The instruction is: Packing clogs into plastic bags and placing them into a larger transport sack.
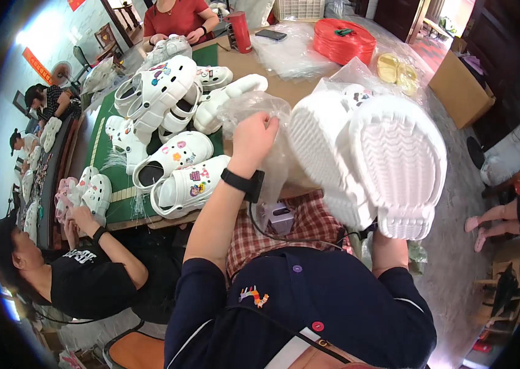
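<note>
Pinching crinkled clear plastic [235, 109], left hand [258, 139] at twelve o'clock, ridge-soled white clogs [398, 166] near three, right hand hidden, grip unclear.

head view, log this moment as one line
left hand: fingers closed on clear plastic bag | right hand: hidden behind white clogs, soles facing camera | decorated clogs: piled at left

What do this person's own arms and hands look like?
Short navy sleeves with white piping. The left hand is ungloved, with a black wristband carrying a dark boxy piece. A dark cable shows nearby. The right hand is hidden.
</note>
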`<state>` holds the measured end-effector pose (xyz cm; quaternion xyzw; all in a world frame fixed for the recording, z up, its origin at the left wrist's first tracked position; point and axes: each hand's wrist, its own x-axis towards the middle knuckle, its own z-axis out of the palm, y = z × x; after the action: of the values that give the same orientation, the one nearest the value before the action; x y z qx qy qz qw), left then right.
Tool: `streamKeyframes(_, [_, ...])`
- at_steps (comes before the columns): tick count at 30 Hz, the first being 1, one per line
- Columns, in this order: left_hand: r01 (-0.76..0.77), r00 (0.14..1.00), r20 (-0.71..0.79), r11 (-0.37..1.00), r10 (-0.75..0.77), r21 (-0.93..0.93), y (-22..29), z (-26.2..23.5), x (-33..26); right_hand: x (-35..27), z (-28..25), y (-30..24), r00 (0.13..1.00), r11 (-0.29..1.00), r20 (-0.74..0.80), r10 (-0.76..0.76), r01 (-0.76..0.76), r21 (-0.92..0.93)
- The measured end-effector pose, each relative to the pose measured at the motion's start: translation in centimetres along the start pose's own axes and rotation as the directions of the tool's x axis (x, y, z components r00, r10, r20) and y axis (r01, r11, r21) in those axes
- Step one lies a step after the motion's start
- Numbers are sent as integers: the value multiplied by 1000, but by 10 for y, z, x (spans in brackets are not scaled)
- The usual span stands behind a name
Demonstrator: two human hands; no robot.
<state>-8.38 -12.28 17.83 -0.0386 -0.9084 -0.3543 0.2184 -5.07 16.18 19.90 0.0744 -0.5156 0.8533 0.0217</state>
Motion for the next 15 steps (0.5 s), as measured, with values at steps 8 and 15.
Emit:
streamKeyframes(8, [193,923,375,949,-89,-248,8,-4,24,-79,1,20,993,995,72,89,-92,36])
streamKeyframes(15, [-167,842,473,960,258,-225,-8,65,-20,-65,-38,5,978,983,116,173,-179,37])
